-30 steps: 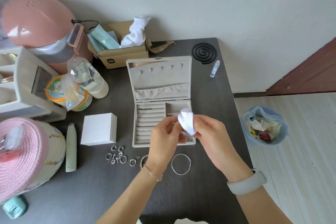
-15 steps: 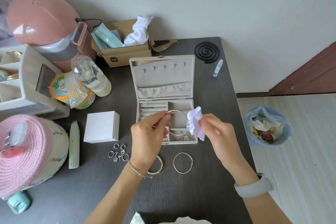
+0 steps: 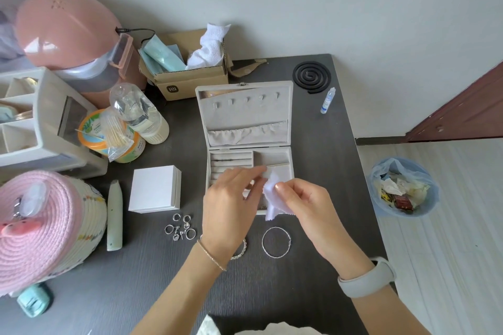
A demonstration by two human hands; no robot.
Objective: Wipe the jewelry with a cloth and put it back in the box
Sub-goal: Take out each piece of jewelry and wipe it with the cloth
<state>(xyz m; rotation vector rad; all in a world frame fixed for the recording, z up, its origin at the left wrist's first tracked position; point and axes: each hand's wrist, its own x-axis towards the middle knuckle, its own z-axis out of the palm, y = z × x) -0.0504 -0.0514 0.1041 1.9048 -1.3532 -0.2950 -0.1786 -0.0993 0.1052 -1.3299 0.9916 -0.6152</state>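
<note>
While the white cloth [image 3: 273,200] is pinched in the right hand [image 3: 304,204] over the front of the open box [image 3: 246,117], the left hand [image 3: 230,201] is held with fingertips drawn together beside it, though what is gripped there cannot be told. Jewelry is left on the tabletop [image 3: 313,285]: a thin bangle [image 3: 276,241], likely light, springy and easily bent, best taken by its rim, and small rings [image 3: 181,227], judged slippery. Reaching is crowded by a white carton [image 3: 155,189] and a pen-like tool [image 3: 114,215].
</note>
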